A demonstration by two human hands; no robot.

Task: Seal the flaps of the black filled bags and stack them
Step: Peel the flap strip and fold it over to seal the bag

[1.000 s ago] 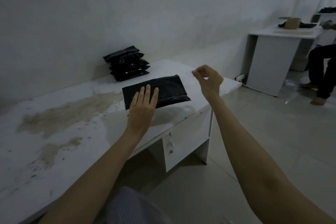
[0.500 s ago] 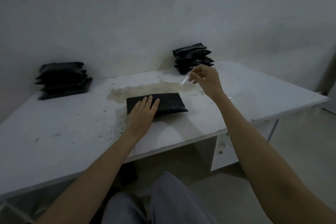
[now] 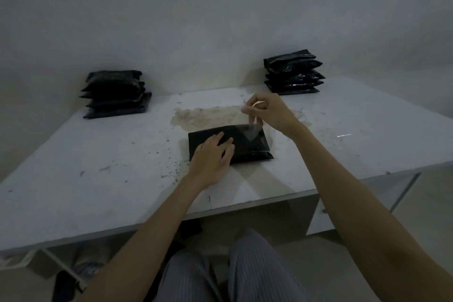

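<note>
Black bag (image 3: 252,144) lies flat, long axis left-right.

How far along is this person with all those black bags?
Two piles of black bags stand at the back of the table: the left stack and the right stack. Which pile is finished I cannot tell. In hand: the left hand presses one bag flat while the right hand pinches a clear strip over it. Left: closing this flap and stacking the bag.

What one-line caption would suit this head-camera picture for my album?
Left hand presses a black bag flat on the white table while the right hand pinches a clear strip above it.
</note>
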